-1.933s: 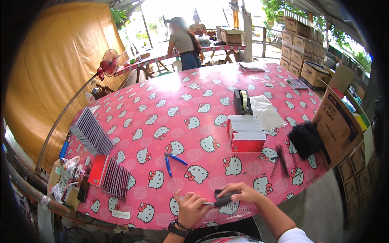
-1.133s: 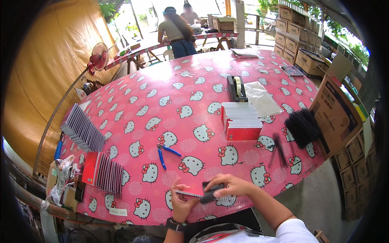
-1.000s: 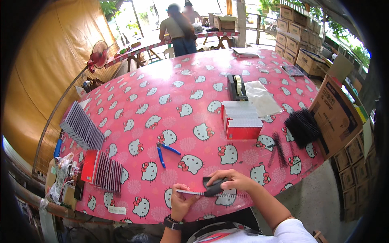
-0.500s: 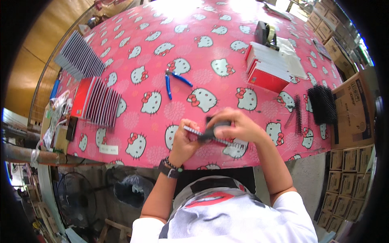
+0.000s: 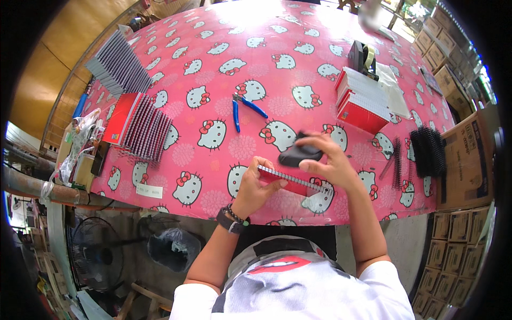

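Note:
My left hand (image 5: 252,191) grips a thin red notebook (image 5: 296,185) near the table's front edge, thumb on its cover. Along the notebook's upper edge runs a row of binding holes, and a loose wire or plastic coil shows at its right end. Just above it, my right hand (image 5: 335,165) holds a rounded black handheld tool (image 5: 298,156), apart from the notebook; motion blurs it and I cannot make out its exact kind. Farther off lie blue-handled cutting pliers (image 5: 237,118), with their handles spread.
Stacks of spiral notebooks (image 5: 152,128) stand at left; more red notebooks (image 5: 364,113) lie at right by a tape dispenser (image 5: 358,57). Black binding coils (image 5: 428,152) heap against a cardboard box (image 5: 469,160), with loose coils (image 5: 397,162) beside them. A white label (image 5: 150,191) lies front left.
My right hand has lifted the black tool up and away from the notebook's bound edge. More of the notebook's red cover now shows in my left hand. The whole view has shifted slightly.

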The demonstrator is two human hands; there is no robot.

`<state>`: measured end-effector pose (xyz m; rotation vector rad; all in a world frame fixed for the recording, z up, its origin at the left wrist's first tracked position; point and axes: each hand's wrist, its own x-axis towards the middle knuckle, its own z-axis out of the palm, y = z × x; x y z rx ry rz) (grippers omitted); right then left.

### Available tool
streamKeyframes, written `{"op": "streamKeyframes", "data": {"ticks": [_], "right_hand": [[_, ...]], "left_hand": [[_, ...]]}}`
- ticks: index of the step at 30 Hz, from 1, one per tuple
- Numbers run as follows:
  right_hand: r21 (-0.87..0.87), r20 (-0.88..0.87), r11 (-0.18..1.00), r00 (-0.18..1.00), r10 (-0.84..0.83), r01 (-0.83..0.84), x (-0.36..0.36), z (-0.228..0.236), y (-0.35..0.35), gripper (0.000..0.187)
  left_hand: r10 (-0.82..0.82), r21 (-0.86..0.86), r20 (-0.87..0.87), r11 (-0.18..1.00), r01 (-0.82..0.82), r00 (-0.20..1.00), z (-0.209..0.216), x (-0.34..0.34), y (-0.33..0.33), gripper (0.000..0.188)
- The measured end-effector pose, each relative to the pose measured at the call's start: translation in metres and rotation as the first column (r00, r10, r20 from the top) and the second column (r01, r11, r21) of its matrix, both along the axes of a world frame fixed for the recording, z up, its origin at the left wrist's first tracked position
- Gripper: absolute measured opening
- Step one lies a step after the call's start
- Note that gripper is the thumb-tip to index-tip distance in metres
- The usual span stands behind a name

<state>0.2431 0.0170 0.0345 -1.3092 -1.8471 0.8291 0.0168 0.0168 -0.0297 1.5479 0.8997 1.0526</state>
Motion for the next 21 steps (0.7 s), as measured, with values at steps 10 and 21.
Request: {"op": "streamKeyframes", "data": {"ticks": [10, 21], "right_hand": [[0.287, -0.077, 0.957, 0.995, 0.062, -0.037, -0.045, 0.039, -0.021, 0.033], [0.357, -0.095, 0.934, 0.995, 0.037, 0.000, -0.063, 0.048, -0.022, 0.022]], "left_hand": [[0.071, 0.057, 0.271, 0.994, -0.089, 0.960, 0.052, 0.012, -0.003, 0.020], [0.130, 0.133, 0.253, 0.977, -0.168, 0.959, 0.055, 0.003, -0.009, 0.019]]}}
